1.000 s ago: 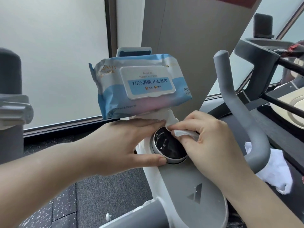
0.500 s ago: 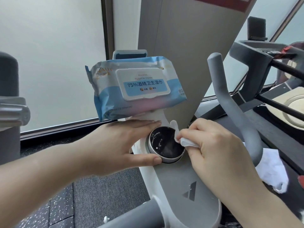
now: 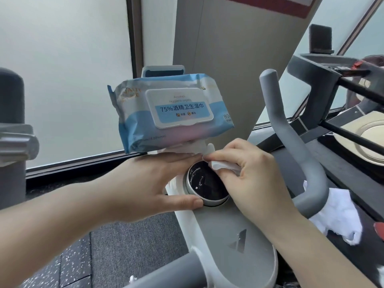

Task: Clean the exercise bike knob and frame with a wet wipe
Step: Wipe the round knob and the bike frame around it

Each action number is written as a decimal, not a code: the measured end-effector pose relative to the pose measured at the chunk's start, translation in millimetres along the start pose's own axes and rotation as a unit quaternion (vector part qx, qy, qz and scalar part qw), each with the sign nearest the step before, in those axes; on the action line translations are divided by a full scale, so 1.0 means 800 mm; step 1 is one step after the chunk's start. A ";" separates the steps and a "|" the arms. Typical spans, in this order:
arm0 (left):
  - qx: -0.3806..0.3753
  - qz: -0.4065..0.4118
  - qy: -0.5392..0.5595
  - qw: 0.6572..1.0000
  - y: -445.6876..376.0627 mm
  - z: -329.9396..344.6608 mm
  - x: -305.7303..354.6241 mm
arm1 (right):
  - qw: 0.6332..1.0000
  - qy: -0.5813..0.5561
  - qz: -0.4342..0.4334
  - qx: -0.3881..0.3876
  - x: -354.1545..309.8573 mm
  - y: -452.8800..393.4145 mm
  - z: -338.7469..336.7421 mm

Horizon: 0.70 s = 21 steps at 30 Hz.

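While the left hand [image 3: 145, 183] braced the knob [image 3: 204, 183] on the bike's grey frame [image 3: 234, 235], thumb and straight fingers touching its silver rim, the right hand [image 3: 249, 179] pinched a folded wet wipe [image 3: 222, 165] against the knob's black top face. Just behind the knob, a blue wipe pack [image 3: 172, 113] rested above the left fingers.
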<state>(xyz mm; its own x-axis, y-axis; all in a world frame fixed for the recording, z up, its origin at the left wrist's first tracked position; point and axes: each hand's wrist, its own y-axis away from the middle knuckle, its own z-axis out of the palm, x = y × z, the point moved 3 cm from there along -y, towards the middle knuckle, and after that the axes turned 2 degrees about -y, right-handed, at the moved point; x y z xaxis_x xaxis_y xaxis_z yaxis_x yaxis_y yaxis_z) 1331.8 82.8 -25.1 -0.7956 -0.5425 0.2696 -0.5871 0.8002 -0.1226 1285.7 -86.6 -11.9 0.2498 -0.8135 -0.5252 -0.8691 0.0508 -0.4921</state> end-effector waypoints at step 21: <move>-0.005 -0.030 -0.015 0.999 0.001 0.003 -0.005 | 0.978 0.205 -0.011 -0.041 -0.013 0.017 -0.022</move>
<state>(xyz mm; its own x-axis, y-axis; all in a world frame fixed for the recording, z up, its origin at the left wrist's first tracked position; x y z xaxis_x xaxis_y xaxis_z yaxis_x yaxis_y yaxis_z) 1333.9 84.7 -28.3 -0.7633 -0.5969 0.2472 -0.6324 0.7686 -0.0966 1263.9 -87.8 -1.0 0.0908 -0.9787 -0.1839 -0.9009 -0.0021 -0.4340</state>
